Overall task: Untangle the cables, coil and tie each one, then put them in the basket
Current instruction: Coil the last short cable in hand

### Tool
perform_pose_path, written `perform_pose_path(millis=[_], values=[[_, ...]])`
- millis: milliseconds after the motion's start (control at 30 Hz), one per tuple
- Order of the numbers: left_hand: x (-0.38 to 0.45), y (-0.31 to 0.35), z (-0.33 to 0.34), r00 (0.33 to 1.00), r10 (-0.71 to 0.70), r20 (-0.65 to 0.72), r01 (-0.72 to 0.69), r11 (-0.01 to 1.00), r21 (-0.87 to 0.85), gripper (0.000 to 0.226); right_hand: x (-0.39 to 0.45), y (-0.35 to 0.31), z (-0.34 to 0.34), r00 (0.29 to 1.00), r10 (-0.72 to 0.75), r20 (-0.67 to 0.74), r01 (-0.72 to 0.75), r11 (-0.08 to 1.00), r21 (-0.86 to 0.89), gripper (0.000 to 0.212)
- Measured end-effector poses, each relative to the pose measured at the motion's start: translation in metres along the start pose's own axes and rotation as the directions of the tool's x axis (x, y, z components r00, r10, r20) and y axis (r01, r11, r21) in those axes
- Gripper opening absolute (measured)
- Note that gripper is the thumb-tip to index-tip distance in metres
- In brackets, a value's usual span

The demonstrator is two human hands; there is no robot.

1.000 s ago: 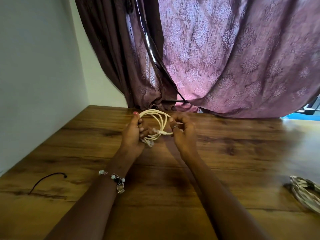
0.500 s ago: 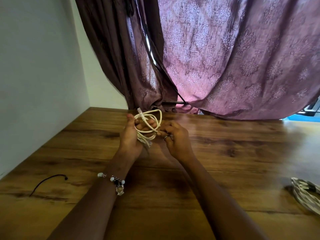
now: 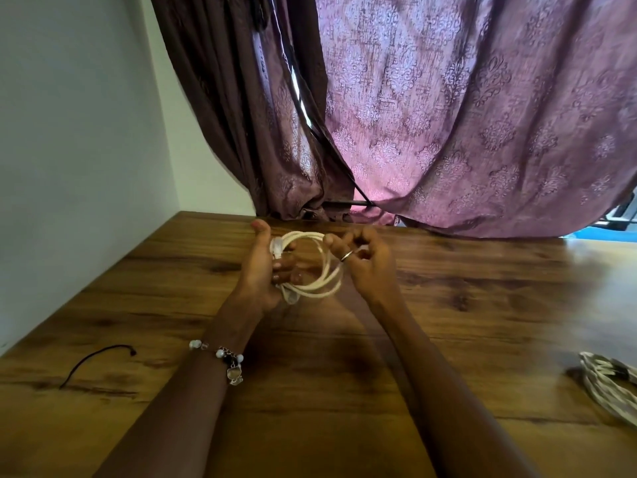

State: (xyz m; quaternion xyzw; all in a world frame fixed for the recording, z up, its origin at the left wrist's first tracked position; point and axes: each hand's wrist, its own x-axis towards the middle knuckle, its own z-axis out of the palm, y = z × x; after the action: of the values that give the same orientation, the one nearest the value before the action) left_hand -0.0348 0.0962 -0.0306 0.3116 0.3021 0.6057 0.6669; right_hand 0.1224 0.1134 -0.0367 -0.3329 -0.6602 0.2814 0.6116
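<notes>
A coiled white cable (image 3: 320,281) hangs between my two hands above the wooden table (image 3: 448,305). My left hand (image 3: 262,270) grips the coil's left side, with a clear plug end sticking up by the thumb. My right hand (image 3: 365,260), wearing a ring, pinches the coil's right side with curled fingers. A woven basket (image 3: 610,388) shows partly at the right edge of the table. A thin black cord (image 3: 96,362) lies on the table at the left.
A white wall stands close on the left. Purple patterned curtains (image 3: 448,115) hang behind the table's far edge, with a dark cable running down between them.
The coil has loosened into a wider loop. My right hand has moved right and up, away from my left, pulling the coil's right side.
</notes>
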Motion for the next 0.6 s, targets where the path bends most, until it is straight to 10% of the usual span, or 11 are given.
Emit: perform_pose_path(millis=[233,533,600], values=[[-0.006,-0.002,0.003,0.977,-0.184,0.104,0.152,0.955,0.254,0.085,0.001,0.019,-0.007,0.887,0.193,0.42,-0.2,0.979,-0.029,0.045],[-0.008,0.003,-0.003,0.954,-0.21,0.214,0.2,0.977,0.07,0.084,-0.003,0.015,0.01,0.968,-0.066,0.241,0.116,0.972,-0.202,0.037],[-0.009,0.003,-0.005,0.944,-0.221,0.247,0.209,0.975,0.071,0.083,-0.006,0.013,0.011,0.95,0.05,0.308,-0.045,0.999,-0.023,0.038]])
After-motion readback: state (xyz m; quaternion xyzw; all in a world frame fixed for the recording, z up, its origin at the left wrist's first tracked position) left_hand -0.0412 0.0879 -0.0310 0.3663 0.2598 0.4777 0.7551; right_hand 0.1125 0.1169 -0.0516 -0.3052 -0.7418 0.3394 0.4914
